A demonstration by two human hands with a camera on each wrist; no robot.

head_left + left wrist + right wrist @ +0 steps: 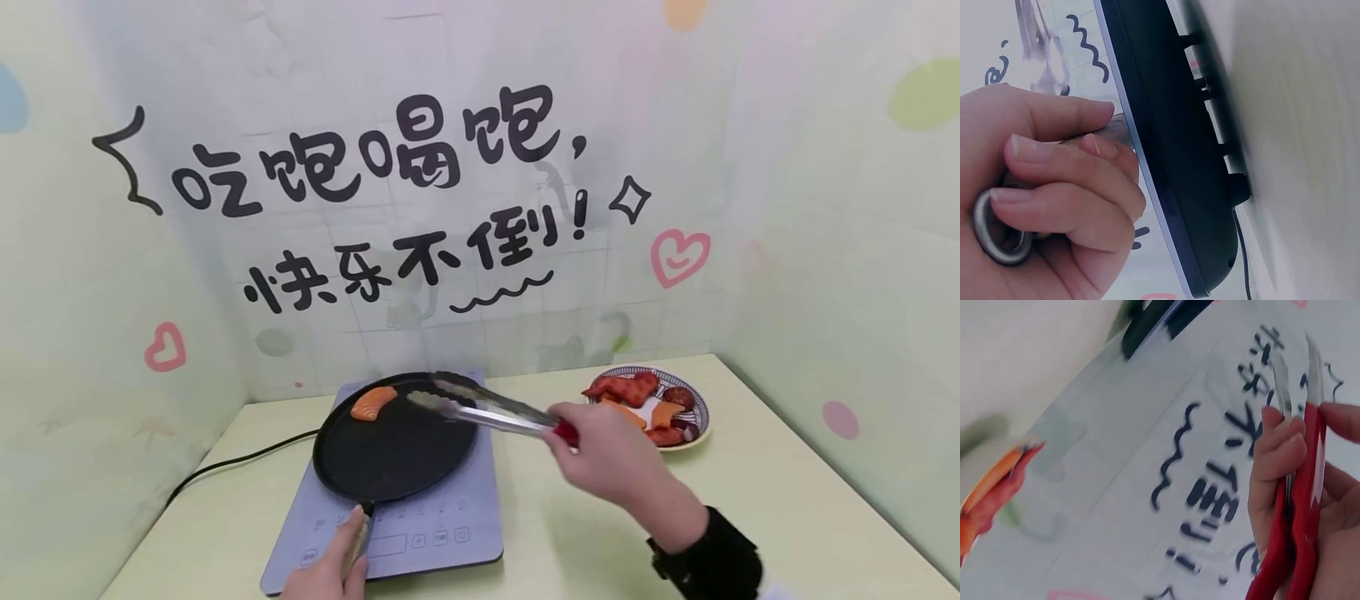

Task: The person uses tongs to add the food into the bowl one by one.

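Observation:
My left hand grips the handle of a round black frying pan. In the left wrist view the fingers curl round that handle, and its metal end ring shows by the palm. An orange, salmon-like piece lies toward the pan's far left side. Red-handled metal tongs are held in my right hand, their two arms apart and their tips over the pan's right half. The right wrist view shows fingers round the red grips, with nothing seen between the arms.
Under the pan is a flat induction cooktop, its black cord running left. A patterned plate of sausage-like, red and orange food pieces stands at the right of the pale table. A printed curtain hangs behind.

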